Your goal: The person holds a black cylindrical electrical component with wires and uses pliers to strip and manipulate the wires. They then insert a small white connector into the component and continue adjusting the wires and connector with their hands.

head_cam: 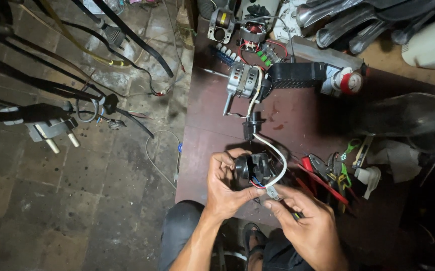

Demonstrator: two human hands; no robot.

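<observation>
While the left hand (223,188) grips a black plug (251,170) low in the middle of the frame, its fingers curl over the top of the part and the thumb presses from below. Coloured wires (257,183) show at the plug's open side. The right hand (305,221), lower right of centre, is pinched narrow on a small metal clip (272,192) just beside those wires, thumb and forefinger closed on it; what else sits in its palm I cannot tell.

A white cable (274,150) runs from the plug up the frame, through a black grommet (251,125), to a fan motor (242,80) lying at upper centre on the dark red table (298,115). Touching the motor's right side is a black ribbed housing (298,74), and beyond it a roll of red and white tape (347,81).

Right of the hands, pliers and screwdrivers (328,173) with red and green grips lie heaped on the table. At the top edge are another motor with copper windings (251,34) and grey fan blades (348,22).

Left of the table is a tiled floor (77,190); black cables (51,75) cross the upper left, and a two-pin plug (51,129) hangs blurred at left.
</observation>
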